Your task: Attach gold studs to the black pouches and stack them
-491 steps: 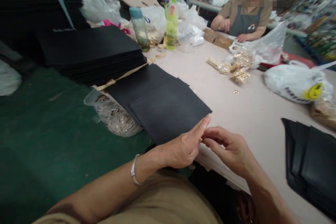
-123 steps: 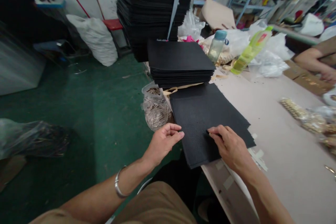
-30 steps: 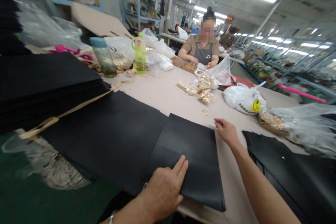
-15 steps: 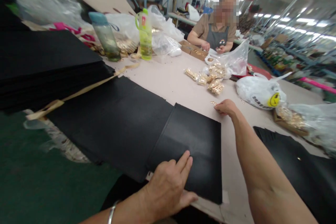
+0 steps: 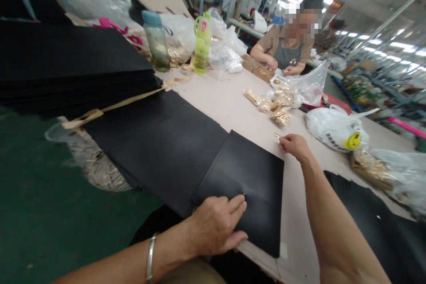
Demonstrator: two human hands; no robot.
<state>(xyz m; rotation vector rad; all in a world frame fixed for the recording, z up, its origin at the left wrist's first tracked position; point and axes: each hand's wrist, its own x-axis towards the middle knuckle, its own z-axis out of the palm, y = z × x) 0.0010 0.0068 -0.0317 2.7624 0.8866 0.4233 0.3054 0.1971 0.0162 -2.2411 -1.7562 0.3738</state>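
My left hand lies on a black leather-like panel near its front edge, fingers stretched out and thumb apart. At its fingertips a tiny metal fitting shows in the panel's surface. Beyond the panel's right corner, my right hand is closed in a pinch at the tabletop. A small gold-coloured metal piece pokes out at its fingertips; their exact grip is partly hidden. The panel overlaps a stack of larger black sheets on its left.
Bagged gold-coloured hardware lies mid-table. A white plastic bag and a box of gold pieces stand right, near another black panel. Two bottles and a tall black stack are left. A co-worker sits opposite.
The view has shifted, so the table appears further right. My left fingers have drawn back slightly, and the fitting in the panel now shows. My right hand stays by the small gold piece.
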